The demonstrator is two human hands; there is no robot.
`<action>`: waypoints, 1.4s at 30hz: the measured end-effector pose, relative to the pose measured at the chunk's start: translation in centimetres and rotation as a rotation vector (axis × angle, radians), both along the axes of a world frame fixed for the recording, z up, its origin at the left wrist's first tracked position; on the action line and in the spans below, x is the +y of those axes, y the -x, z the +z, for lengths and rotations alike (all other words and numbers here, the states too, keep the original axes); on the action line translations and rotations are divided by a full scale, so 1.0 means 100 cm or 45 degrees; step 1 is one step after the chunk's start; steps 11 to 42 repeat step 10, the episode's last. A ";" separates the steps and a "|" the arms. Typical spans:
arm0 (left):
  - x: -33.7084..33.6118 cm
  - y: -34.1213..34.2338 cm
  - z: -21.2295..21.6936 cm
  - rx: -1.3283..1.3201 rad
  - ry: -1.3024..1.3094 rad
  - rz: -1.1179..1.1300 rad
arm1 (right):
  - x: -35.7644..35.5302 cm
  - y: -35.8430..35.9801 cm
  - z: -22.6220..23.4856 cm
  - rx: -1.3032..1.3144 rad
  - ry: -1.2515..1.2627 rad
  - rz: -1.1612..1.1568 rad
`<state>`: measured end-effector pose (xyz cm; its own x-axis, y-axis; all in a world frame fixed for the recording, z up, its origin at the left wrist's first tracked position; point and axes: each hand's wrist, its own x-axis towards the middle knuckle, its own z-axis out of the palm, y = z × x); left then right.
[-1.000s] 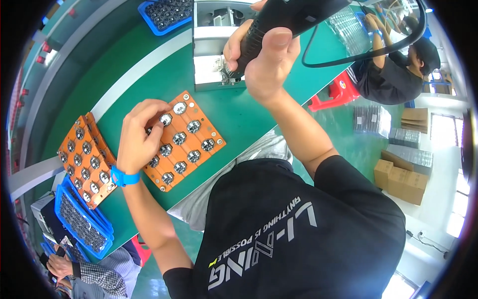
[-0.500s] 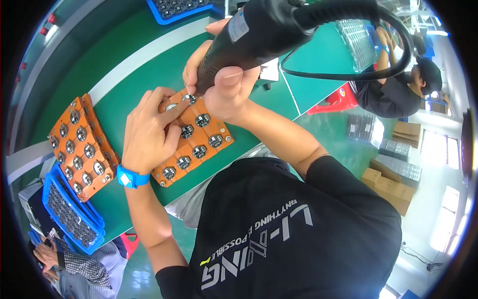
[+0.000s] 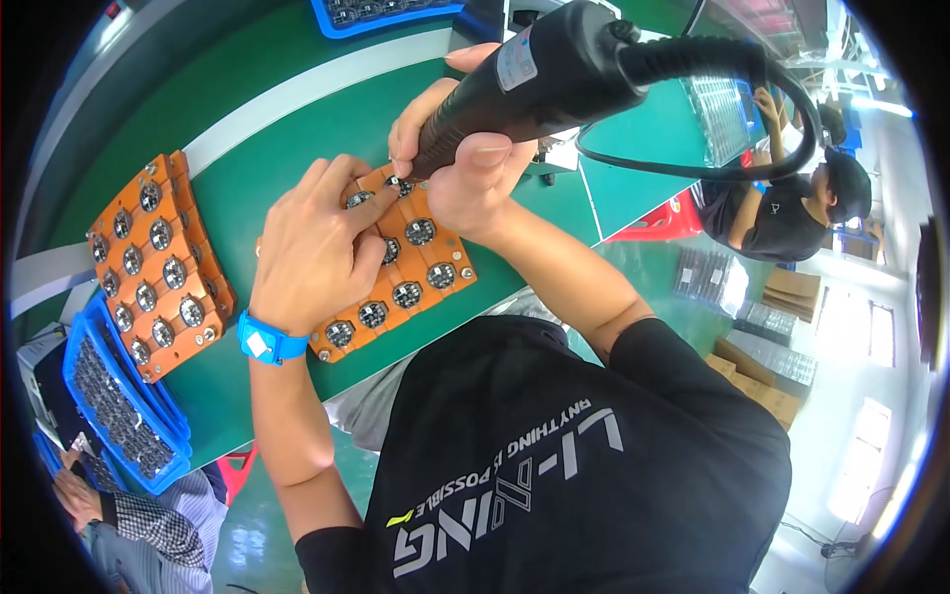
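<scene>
My right hand point(image 3: 480, 188) wraps around a thick black corded electric screwdriver point(image 3: 544, 84), thumb on the near side. Its tip points down at a small round part point(image 3: 399, 185) near the far edge of an orange fixture plate point(image 3: 451, 247); the fingers hide the contact point. My left hand point(image 3: 312, 238) rests over the plate's left side, index finger stretched toward that same part and thumb apart. Several dark round parts with metallic faces, such as one round part point(image 3: 407, 295), sit in the plate's recesses. Others are under my left hand.
Left of my hand stands a stack of orange fixture plates point(image 3: 183, 238) filled with round parts. Blue trays point(image 3: 129, 406) lie beyond it, and another blue tray point(image 3: 386, 18) is at the back. The screwdriver's cable point(image 3: 683, 174) loops right. Co-workers sit at far right and lower left.
The whole view has shifted, so the orange stack and blue trays appear farther left. Both hands keep the same hold at the same part of the plate.
</scene>
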<state>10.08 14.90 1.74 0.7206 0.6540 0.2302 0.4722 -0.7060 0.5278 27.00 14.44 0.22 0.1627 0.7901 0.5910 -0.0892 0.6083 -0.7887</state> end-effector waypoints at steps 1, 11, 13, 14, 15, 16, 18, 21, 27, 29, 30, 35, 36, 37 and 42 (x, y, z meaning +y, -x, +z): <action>-0.001 0.000 0.000 -0.002 0.000 0.002 | 0.000 0.001 -0.001 -0.011 -0.049 -0.004; -0.006 -0.003 0.001 0.049 -0.010 0.024 | 0.000 0.003 -0.006 0.051 0.077 -0.009; -0.006 -0.003 0.001 0.049 -0.010 0.024 | 0.000 0.003 -0.006 0.051 0.077 -0.009; -0.006 -0.003 0.001 0.049 -0.010 0.024 | 0.000 0.003 -0.006 0.051 0.077 -0.009; -0.006 -0.003 0.001 0.049 -0.010 0.024 | 0.000 0.003 -0.006 0.051 0.077 -0.009; -0.006 -0.003 0.001 0.049 -0.010 0.024 | 0.000 0.003 -0.006 0.051 0.077 -0.009; -0.006 -0.003 0.001 0.049 -0.010 0.024 | 0.000 0.003 -0.006 0.051 0.077 -0.009; -0.006 -0.003 0.001 0.049 -0.010 0.024 | 0.000 0.003 -0.006 0.051 0.077 -0.009; -0.006 -0.003 0.001 0.049 -0.010 0.024 | 0.000 0.003 -0.006 0.051 0.077 -0.009; -0.006 -0.003 0.001 0.049 -0.010 0.024 | 0.000 0.003 -0.006 0.051 0.077 -0.009; -0.006 -0.003 0.001 0.049 -0.010 0.024 | 0.000 0.003 -0.006 0.051 0.077 -0.009; -0.006 -0.003 0.001 0.049 -0.010 0.024 | 0.000 0.003 -0.006 0.051 0.077 -0.009; -0.006 -0.003 0.001 0.049 -0.010 0.024 | 0.000 0.003 -0.006 0.051 0.077 -0.009; -0.006 -0.003 0.001 0.049 -0.010 0.024 | 0.000 0.003 -0.006 0.051 0.077 -0.009; -0.006 -0.003 0.001 0.049 -0.010 0.024 | 0.000 0.003 -0.006 0.051 0.077 -0.009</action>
